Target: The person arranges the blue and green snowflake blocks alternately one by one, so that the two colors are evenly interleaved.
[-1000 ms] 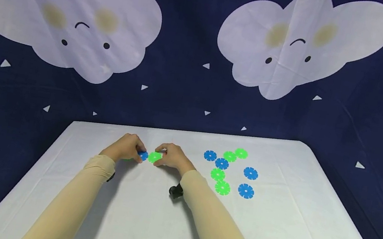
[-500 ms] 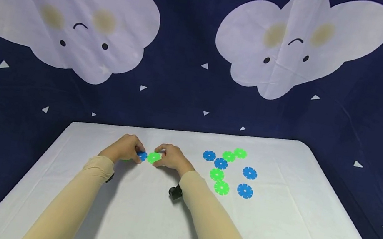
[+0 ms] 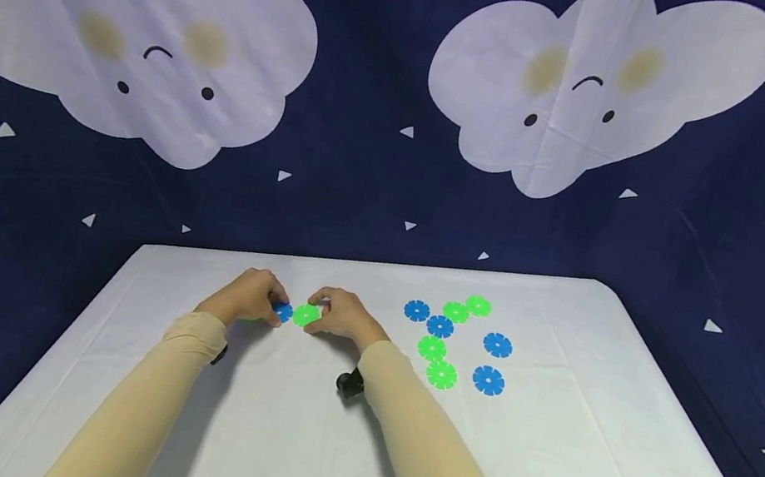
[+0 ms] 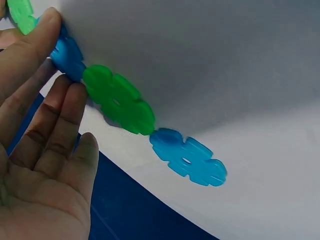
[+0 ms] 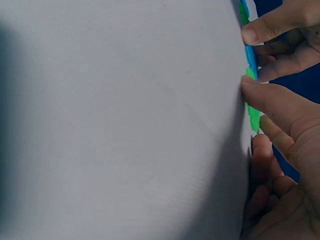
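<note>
Head, left hand [image 3: 248, 294]: its grip pinches the blue disc [image 3: 282, 312], just a bit apart.
Head, right hand [image 3: 347, 313]: its grip pinches the green disc [image 3: 305, 315], likely to bring both edges face to face.
Head, loose discs [image 3: 434, 329]: four green, four blue, on the desk [image 3: 544, 451] off to the right, maybe out of the way.
Left wrist, row: next to the blue disc come the green row disc [image 4: 125, 107] and blue end disc [image 4: 197, 152]; the pinch likely stops wobbling.
Right wrist, meeting spot: both held discs are edge by edge; can't tell if hooked.
</note>
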The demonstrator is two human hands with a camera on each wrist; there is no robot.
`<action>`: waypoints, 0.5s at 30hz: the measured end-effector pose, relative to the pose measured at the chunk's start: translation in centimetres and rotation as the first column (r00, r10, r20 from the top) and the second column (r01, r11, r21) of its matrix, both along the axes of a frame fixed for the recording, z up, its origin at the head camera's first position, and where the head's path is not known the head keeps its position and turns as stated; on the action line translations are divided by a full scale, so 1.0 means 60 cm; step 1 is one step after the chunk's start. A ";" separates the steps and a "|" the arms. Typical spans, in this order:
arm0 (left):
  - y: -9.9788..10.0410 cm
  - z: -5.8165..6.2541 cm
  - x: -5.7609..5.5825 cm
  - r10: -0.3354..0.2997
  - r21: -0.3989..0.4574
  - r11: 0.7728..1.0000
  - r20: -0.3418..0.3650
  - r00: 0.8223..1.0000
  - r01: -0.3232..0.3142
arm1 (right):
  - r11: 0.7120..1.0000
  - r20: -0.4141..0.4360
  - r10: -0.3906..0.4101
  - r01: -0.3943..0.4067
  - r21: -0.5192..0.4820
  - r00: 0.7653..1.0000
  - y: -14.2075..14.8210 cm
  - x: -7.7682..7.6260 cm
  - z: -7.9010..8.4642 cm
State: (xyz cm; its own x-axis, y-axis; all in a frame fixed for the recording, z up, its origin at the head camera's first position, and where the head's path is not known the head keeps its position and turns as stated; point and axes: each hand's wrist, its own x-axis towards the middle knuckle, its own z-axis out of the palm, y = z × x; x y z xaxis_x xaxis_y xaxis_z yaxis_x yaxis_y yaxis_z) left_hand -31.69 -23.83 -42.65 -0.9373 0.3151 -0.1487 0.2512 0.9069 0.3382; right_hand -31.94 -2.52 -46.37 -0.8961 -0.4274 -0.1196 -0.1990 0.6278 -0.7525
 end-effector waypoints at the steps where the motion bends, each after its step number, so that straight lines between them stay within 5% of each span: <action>1: 0.001 0.000 -0.001 0.003 -0.004 1.000 0.003 1.000 -0.003 | 1.000 0.001 0.002 -0.002 0.002 1.000 0.001 -0.001 0.000; 15: 0.009 -0.001 -0.001 0.022 -0.020 1.000 0.045 0.999 -0.021 | 0.988 0.009 0.149 -0.149 0.047 0.989 0.032 -0.013 0.018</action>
State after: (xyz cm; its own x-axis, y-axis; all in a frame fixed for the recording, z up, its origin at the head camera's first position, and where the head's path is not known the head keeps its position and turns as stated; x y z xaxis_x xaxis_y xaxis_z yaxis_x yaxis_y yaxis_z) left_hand -31.78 -23.28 -42.70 -0.9362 0.2912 -0.1966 0.2163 0.9187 0.3306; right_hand -32.69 -0.63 -45.27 -0.8220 -0.5500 -0.1477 -0.2893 0.6267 -0.7236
